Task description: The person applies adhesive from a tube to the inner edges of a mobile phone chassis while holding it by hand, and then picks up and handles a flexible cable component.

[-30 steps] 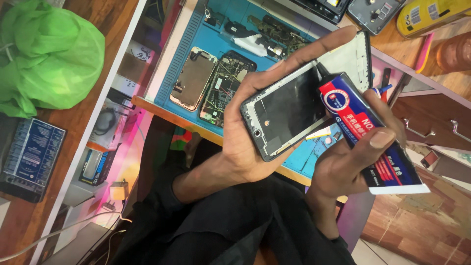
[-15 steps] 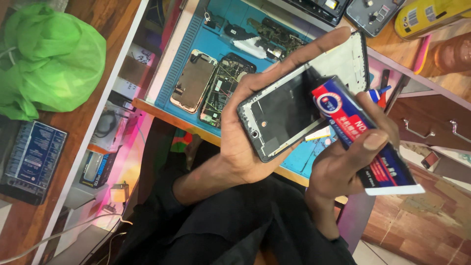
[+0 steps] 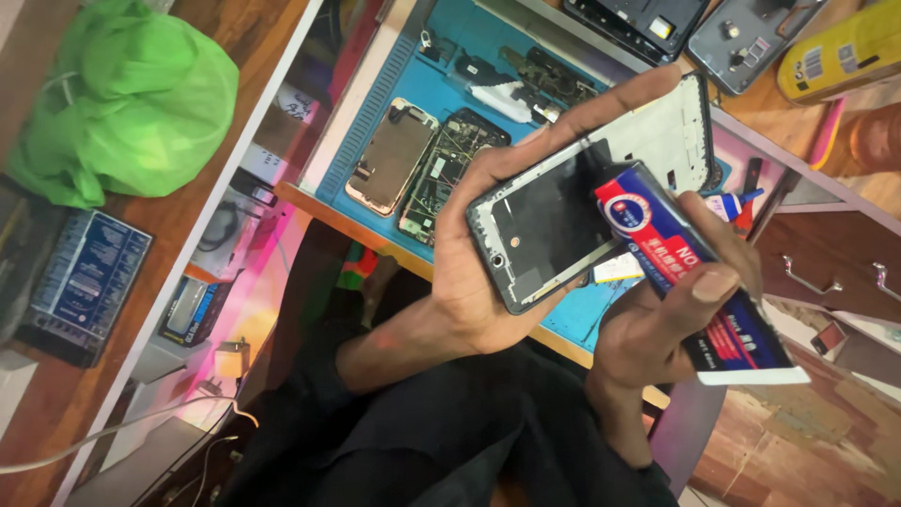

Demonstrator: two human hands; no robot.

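My left hand [image 3: 488,253] grips a dark phone frame [image 3: 549,230], its open inner side facing me, with my fingers stretched along its upper edge. In my right hand [image 3: 657,329] I hold a blue, red and white glue tube [image 3: 694,282]. The tube's black nozzle end touches the frame near its upper right part. Behind the frame a white phone frame [image 3: 671,136] lies partly hidden. Both hands hover over the front edge of a blue work mat [image 3: 441,70].
On the mat lie a gold phone back [image 3: 389,158] and an opened phone with bare circuit boards [image 3: 450,169]. More phone shells [image 3: 751,33] and a yellow device [image 3: 845,52] sit farther back. A green plastic bag [image 3: 122,99] rests on a wooden shelf at left, a drawer unit [image 3: 826,263] at right.
The tube's nozzle has slid a little along the phone frame toward its upper right. Both hands otherwise hold the same grip.
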